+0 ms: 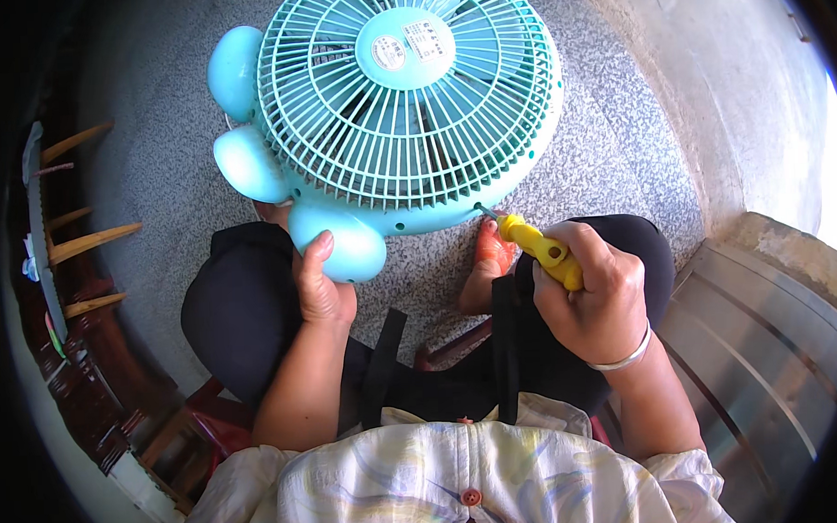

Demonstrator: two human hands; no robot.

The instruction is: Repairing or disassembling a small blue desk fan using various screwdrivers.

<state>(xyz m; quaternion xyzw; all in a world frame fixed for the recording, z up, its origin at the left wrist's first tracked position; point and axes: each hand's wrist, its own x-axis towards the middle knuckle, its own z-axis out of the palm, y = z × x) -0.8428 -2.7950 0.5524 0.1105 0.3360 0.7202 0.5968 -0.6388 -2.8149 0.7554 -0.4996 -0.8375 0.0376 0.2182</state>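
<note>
A light blue electric fan [402, 50] with a round slatted grille lies in front of my knees, its labelled hub facing up. Three rounded knobs stick out along its left side. My left hand [322, 283] grips the nearest rounded knob [349, 245], thumb on top and fingers hidden beneath. In my right hand [595, 288] is a yellow-handled screwdriver [538, 243], held in closed fingers. Its metal tip meets a small dark screw hole in the fan's near rim, right of the middle. Another hole shows in the rim further left.
Speckled grey stone floor [616, 116] surrounds the fan. A metal panel [744, 342] stands at the right, beside a concrete surface [726, 85]. Dark wooden furniture [100, 392] is at the left. My bare foot [492, 250] is just below the fan's rim.
</note>
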